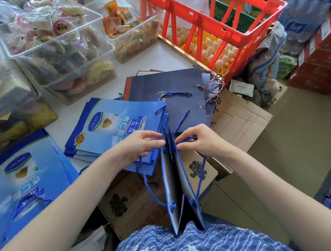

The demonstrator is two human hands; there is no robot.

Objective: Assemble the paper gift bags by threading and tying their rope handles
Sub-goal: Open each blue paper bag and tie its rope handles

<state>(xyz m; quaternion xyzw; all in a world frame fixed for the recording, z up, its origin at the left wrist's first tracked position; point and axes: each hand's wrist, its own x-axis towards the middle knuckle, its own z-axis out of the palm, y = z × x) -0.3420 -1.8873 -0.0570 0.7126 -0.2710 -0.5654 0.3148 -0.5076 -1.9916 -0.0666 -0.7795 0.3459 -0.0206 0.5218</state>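
At the centre of the frame, the fingertips of the left hand (140, 146) pinch a blue rope handle (146, 181) against the far top edge of a blue paper gift bag (177, 188), and those of the right hand (197, 140) pinch the other rope handle (200, 175) against the opposite wall at the same edge. Both hands are curled on rope, not relaxed. The bag stands on edge, its mouth towards the camera and its lower end against the person's checked blue garment (195, 248). Near the bottom centre, each rope already ends in what looks like a knot just inside the walls.

By that reading, the near ends are tied and the far ends are the step in hand: being passed through the holes or knotted. Which of the two cannot be told, since the fingers hide the holes. The next move calls for keeping each end pinched, drawing it through, and pulling a knot snug inside the wall.

Outward, a stack of printed light-blue bags (115, 127) lies at centre left, navy bags (169, 92) above centre, and a red crate (216, 16) over trays of eggs (216, 51) at upper right.
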